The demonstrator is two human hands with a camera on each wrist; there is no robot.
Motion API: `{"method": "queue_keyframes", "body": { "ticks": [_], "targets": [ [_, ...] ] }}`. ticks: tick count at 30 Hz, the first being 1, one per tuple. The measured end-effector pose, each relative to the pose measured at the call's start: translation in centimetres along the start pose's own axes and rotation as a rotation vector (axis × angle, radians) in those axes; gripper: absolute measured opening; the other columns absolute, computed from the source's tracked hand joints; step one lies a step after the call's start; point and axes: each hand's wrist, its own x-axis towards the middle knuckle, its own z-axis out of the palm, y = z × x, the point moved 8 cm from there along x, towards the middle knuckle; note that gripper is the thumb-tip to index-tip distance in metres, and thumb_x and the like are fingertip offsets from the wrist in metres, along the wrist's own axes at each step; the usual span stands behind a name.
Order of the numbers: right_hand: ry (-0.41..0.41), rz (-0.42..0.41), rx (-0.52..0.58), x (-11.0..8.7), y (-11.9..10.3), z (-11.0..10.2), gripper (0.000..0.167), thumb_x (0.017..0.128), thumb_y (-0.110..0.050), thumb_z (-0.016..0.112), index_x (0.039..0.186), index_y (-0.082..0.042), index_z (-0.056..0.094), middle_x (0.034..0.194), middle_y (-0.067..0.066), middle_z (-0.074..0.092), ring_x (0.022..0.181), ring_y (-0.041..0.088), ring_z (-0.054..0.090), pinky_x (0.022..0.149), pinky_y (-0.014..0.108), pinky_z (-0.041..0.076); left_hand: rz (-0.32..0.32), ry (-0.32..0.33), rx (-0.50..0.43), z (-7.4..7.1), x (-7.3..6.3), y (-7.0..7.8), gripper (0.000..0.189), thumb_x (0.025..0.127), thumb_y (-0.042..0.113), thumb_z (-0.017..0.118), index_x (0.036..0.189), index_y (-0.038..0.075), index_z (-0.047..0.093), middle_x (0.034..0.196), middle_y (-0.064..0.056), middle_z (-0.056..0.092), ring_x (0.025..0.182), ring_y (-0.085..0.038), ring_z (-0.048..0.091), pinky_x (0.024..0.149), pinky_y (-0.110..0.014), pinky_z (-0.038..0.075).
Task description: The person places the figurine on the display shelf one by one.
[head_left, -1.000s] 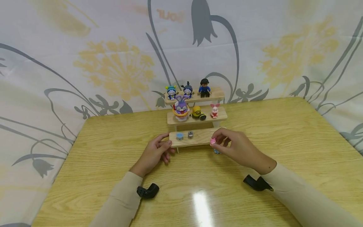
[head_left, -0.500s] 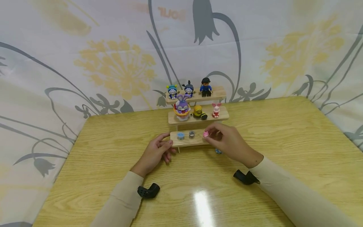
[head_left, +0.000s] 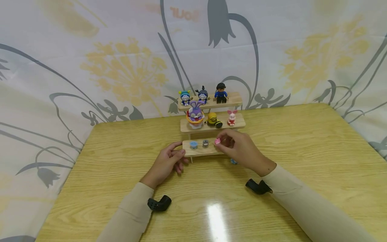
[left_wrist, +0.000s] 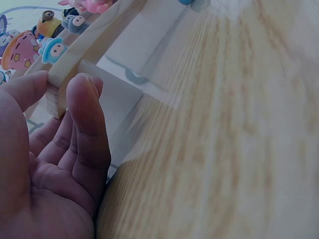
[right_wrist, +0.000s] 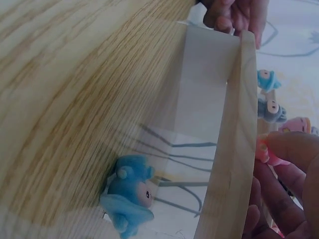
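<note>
My left hand (head_left: 164,164) grips the left end of the lowest tier of a wooden display stand (head_left: 201,152), thumb at the board's edge. With thumb and fingertips, my right hand (head_left: 242,150) pinches a small pink figurine (head_left: 217,141) at that tier's surface, right of centre. To its left on the same board are a grey figurine (head_left: 205,143) and a light-blue figurine (head_left: 194,145). The right wrist view shows another blue figurine (right_wrist: 132,189) lying on the table by the stand, mostly hidden behind my right hand in the head view.
On the middle tier are a purple rabbit figure (head_left: 196,115), a yellow-and-black figure (head_left: 213,120) and a pink-eared piglet figure (head_left: 231,118). The top tier bears two blue-suited dolls and a black-haired toy man (head_left: 221,93). A patterned cloth (head_left: 121,67) hangs behind the wooden table (head_left: 121,141).
My right hand has carried the pink figurine leftward from the right part of the lowest tier to beside the grey one. My left hand keeps its grip on the board.
</note>
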Motion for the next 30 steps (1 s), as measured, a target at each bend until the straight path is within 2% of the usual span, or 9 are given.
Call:
{"method": "queue_keyframes", "body": {
  "ticks": [17,30],
  "targets": [
    [0.017,0.015,0.008,0.24,0.16,0.28,0.015,0.091,-0.01,0.075,0.104,-0.008,0.068,0.083,0.0,0.069,0.071,0.009,0.061,0.061,0.022,0.053,0.007,-0.007,-0.014,-0.04,0.05,-0.1,0.052,0.107,0.025,0.051,0.154,0.011,0.035,0.09,-0.002,0.073,0.061,-0.013,0.062,0.057,-0.028,0.057],
    [0.026,-0.008,-0.005,0.23,0.41,0.4,0.014,0.091,-0.011,0.075,0.102,-0.009,0.068,0.082,-0.001,0.067,0.069,0.008,0.058,0.06,0.022,0.051,0.011,-0.013,-0.02,0.02,-0.04,-0.05,0.052,0.107,0.025,0.051,0.154,0.011,0.035,0.09,-0.002,0.072,0.062,-0.013,0.062,0.057,-0.028,0.057]
  ]
}}
